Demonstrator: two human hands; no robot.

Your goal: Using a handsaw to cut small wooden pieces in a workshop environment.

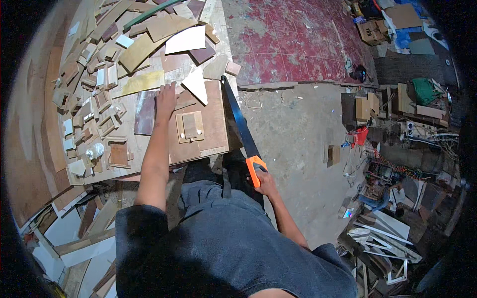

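My right hand (267,183) is closed round the orange handle (255,170) of a handsaw. The dark saw blade (240,124) slants up and away beside the right edge of the wooden worktable (213,119), its tip near a grey offcut. My left hand (166,99) lies on the table with its fingers stretched forward, between a dark reddish-brown board (145,113) and a small brown wood piece (185,101). Whether it presses on either is hard to tell. Closer to me sits a small square wooden piece with a raised block (190,126).
Wood offcuts, white pieces (195,84) and several small wooden frames (119,153) crowd the table's left and far parts. A clear jar (95,151) stands near its left corner. Scrap boards (94,238) lie lower left. Tools, cables and clutter (387,174) line the right side.
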